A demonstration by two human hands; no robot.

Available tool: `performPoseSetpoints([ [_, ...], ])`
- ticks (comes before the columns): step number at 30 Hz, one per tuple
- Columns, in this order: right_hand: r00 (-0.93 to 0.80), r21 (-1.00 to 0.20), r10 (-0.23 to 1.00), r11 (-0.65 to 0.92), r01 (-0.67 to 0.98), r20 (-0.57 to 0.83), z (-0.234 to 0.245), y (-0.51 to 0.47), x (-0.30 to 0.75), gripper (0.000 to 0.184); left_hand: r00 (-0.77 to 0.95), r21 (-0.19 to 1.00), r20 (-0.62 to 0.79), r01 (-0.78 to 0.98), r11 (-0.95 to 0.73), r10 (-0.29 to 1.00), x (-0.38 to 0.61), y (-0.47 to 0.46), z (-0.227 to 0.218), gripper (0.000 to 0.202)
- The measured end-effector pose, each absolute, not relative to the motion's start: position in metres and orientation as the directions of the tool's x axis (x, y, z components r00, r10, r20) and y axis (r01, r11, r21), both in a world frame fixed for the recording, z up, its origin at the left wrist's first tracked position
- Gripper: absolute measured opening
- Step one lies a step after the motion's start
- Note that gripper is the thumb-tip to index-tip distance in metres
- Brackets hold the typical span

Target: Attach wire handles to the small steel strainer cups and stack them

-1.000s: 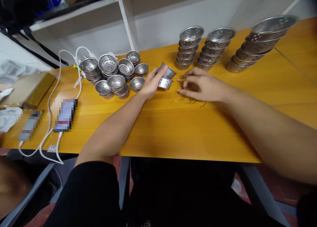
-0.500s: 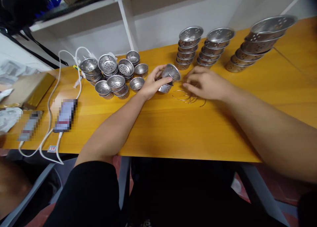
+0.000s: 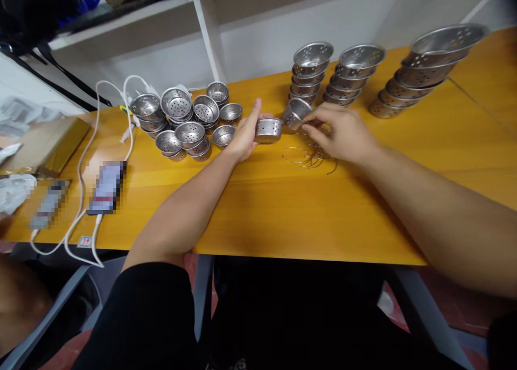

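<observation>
My left hand is around a small perforated metal cup, its thumb raised and its fingers behind the cup. Just to the right, my right hand pinches a second perforated metal cup by its edge, tilted with the mouth facing up. The two cups are close together. Below my right hand lie several thin curved wires on the table. My right palm and some fingertips are hidden.
Several perforated cups stand in short stacks at the left. Tall cup stacks and a larger leaning stack stand at the back right. Two phones with white cables, one being a dark phone, lie left. A cardboard box sits beyond.
One cup has passed from my left hand to my right, which has closed on it and moved slightly. My left thumb has lifted; the lower cup stays at my left hand.
</observation>
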State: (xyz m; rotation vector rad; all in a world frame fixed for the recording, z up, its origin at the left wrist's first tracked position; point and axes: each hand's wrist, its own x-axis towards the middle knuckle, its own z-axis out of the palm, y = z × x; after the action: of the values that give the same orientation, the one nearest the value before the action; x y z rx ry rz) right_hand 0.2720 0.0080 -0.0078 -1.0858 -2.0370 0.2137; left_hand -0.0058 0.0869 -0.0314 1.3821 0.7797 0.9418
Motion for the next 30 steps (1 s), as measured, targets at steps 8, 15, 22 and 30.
performPoseSetpoints([
  [8,-0.317,-0.425,0.759,0.601,0.676,0.569,-0.030,0.029,0.269,0.023,0.464,0.996,0.026,-0.092,0.019,0.886,-0.014,0.072,-0.021,0.091],
  [15,-0.359,-0.428,0.746,0.632,0.646,0.560,-0.036,0.033,0.256,0.034,0.436,0.988,0.118,-0.139,-0.063,0.892,-0.005,0.076,-0.037,0.117],
  [22,-0.280,-0.503,0.743,0.633,0.589,0.608,-0.006,0.013,0.261,0.037,0.504,0.959,0.223,0.040,-0.280,0.834,-0.006,0.072,-0.037,0.116],
  [30,-0.494,-0.466,0.677,0.735,0.493,0.546,-0.013,0.002,0.247,0.038,0.659,0.861,0.368,0.025,-0.508,0.656,-0.001,0.078,-0.038,0.109],
])
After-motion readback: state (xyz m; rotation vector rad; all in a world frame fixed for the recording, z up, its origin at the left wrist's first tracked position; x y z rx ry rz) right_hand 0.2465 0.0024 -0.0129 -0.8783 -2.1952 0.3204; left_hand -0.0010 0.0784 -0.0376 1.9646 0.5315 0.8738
